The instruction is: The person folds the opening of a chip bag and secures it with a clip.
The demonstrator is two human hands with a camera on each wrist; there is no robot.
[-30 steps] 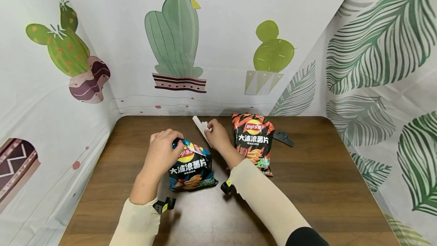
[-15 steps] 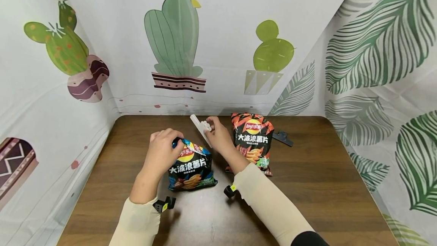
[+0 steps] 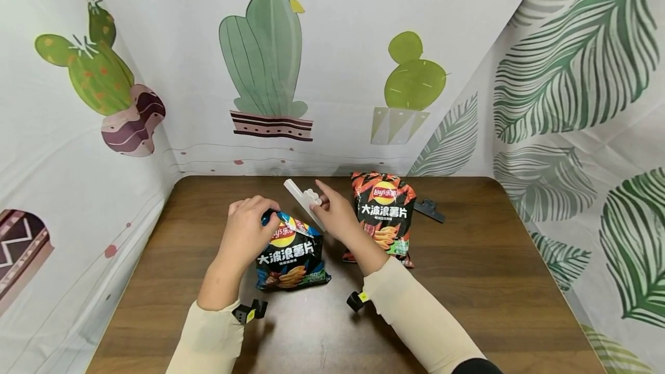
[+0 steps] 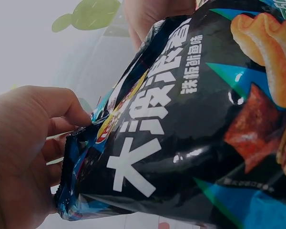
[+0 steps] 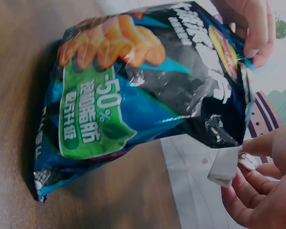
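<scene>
Head cam: L hand (image 3: 251,224) grips folded top of blue/black chip bag (image 3: 286,258), which sits on brown tabletop (image 3: 483,299) w/ its print facing the wearer. R hand (image 3: 334,212) is just past the bag's upper R side, holding white clip (image 3: 301,198) w/ flower-shaped knob; thumb on the bar, one finger sticking out. Clip slants away to the back L, near end by the bag top; can't tell if they touch. Red/black chip bag (image 3: 384,206) to the R, a lower corner hidden by R forearm; black clip (image 3: 430,210) just beside it. Cream sleeves (image 3: 208,333), small black cam (image 3: 258,309) on each wrist. Cactus/leaf-print cloth (image 3: 343,45) behind.

L wrist cam: L hand close up, thumb + fingers pinching crimped top edge; bag fills most of view. Part of R hand shows beyond it, its hold hidden here.

R wrist cam: bag's bottom on tabletop, green "-50%" patch showing. R hand has white clip btwn thumb & curled fingers, right by bag's top corner. L hand's fingers on bag top.
</scene>
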